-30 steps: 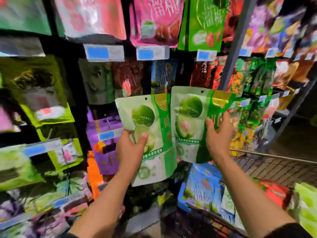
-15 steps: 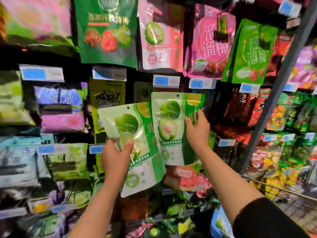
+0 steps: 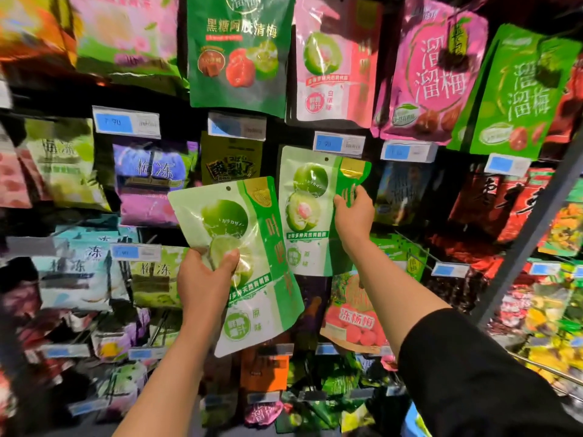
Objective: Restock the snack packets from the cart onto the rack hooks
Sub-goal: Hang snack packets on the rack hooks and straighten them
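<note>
I hold two pale green plum snack packets in front of the rack. My left hand (image 3: 205, 275) grips the left packet (image 3: 249, 234) at its middle, tilted to the left, away from the rack. My right hand (image 3: 355, 216) pinches the right edge of the second packet (image 3: 307, 209), which stands upright close to the rack, its top hole just under a blue price tag (image 3: 339, 144). Whether its hole is on a hook I cannot tell.
The rack is packed with hanging packets: a green one (image 3: 238, 52), a pink-white one (image 3: 331, 58) and a pink one (image 3: 432, 74) above, purple and green jelly packets (image 3: 151, 181) at left. A grey upright post (image 3: 530, 244) runs at right. The cart's wire rim (image 3: 549, 370) shows at lower right.
The view has swung left and up, away from the cart. Both hands have risen with their packets, and the right packet has moved up close under the price tag.
</note>
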Motion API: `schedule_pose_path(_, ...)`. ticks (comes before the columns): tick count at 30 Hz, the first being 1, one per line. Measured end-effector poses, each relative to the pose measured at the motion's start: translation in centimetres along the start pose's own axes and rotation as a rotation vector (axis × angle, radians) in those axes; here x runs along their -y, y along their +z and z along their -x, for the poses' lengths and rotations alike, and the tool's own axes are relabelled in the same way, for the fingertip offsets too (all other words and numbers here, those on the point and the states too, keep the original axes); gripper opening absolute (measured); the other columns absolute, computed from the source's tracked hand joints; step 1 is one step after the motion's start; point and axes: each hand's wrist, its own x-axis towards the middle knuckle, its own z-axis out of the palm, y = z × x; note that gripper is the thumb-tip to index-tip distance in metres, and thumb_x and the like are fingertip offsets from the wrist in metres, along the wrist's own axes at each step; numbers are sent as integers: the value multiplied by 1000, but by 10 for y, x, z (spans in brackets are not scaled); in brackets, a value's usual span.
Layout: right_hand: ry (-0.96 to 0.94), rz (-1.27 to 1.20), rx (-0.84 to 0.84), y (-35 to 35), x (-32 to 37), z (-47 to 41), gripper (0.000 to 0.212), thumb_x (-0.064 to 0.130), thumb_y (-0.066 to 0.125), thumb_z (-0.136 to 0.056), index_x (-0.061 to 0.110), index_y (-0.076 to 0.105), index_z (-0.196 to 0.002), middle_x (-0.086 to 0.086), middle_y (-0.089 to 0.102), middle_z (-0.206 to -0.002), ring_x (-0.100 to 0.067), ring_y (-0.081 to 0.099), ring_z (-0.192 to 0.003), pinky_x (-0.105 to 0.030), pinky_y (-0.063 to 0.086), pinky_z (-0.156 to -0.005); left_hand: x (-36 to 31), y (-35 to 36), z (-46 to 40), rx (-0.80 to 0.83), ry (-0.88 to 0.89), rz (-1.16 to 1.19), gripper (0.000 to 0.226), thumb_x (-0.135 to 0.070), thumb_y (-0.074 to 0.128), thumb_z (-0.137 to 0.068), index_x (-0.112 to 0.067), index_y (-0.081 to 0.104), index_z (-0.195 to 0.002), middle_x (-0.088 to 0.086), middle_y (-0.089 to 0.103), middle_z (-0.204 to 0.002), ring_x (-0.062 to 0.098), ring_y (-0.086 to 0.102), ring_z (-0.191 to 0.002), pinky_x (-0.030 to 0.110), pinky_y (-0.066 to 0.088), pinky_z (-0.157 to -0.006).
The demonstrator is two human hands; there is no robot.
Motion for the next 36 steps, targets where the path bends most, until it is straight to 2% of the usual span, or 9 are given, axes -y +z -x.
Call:
schedule_pose_path(2,5,-23,-25,2,1,-6,25,16,57,-94,5,55,-117,-6,62,-111,-23,56,-107,-29,37,-82,-1,0,0,-6,2,3,24,-19,71,-84,-11,60,-104,-4,62,-87,5,57,-75,23,40,-59)
schedule_pose_path(6,-8,-45,-30,8,1,-21,13,13,58,-91,9,59,-104,0,62,-96,-25,59,-97,-32,43,-78,0,6,0,-19,-3,-18,25,-20,71,-84,-9,60,-103,-6,61,-84,14,58,-77,25,40,-60)
schedule_pose_path(11,13,-39,-16,14,-15,-28,13,13,58,-91,10,59,-104,-4,64,-98,-26,59,-95,-38,48,-82,3,12,1,-12,-12,-31,28,-22,72,-83,-9,59,-105,3,64,-92,21,60,-83,31,43,-70)
schedule_pose_path(15,36,-1,-6,15,-35,-29,11,15,58,-92,10,57,-102,-2,60,-94,-23,55,-91,-36,44,-78,6,18,0,-7,-7,-47,28,-22,72,-83,-9,60,-104,2,64,-92,20,60,-83,30,41,-68)
schedule_pose_path(19,14,-38,-9,15,-36,-35,14,15,59,-90,12,60,-104,-4,66,-97,-26,61,-94,-43,51,-83,9,25,-3,7,-6,-62,26,-24,74,-81,-12,61,-101,3,67,-92,24,63,-84,38,50,-75)
schedule_pose_path(22,-37,-89,-20,16,-28,-42,14,14,59,-90,12,61,-104,-2,67,-95,-24,62,-92,-39,50,-81,8,31,-4,25,-7,-59,24,-24,74,-81,-15,61,-100,1,68,-93,23,64,-86,43,52,-81)
schedule_pose_path(26,-42,-108,-10,21,-20,-53,10,12,59,-90,12,60,-101,-1,66,-95,-23,61,-92,-40,50,-83,7,38,-6,29,-15,-64,26,-25,74,-81,-16,61,-101,2,68,-95,24,65,-88,45,52,-84)
schedule_pose_path(33,6,-57,29,27,-34,-54,16,15,59,-92,12,59,-107,-4,65,-103,-24,60,-98,-41,50,-86,9,45,-9,34,-13,-104,29,-29,74,-81,-12,61,-100,6,67,-96,26,64,-88,48,51,-82)
schedule_pose_path(36,-40,-91,1,26,-39,-51,15,13,59,-92,13,60,-106,2,65,-96,-20,61,-92,-36,49,-82,10,47,-9,38,-11,-105,30,-28,74,-81,-12,61,-103,4,68,-95,25,64,-88,45,52,-82)
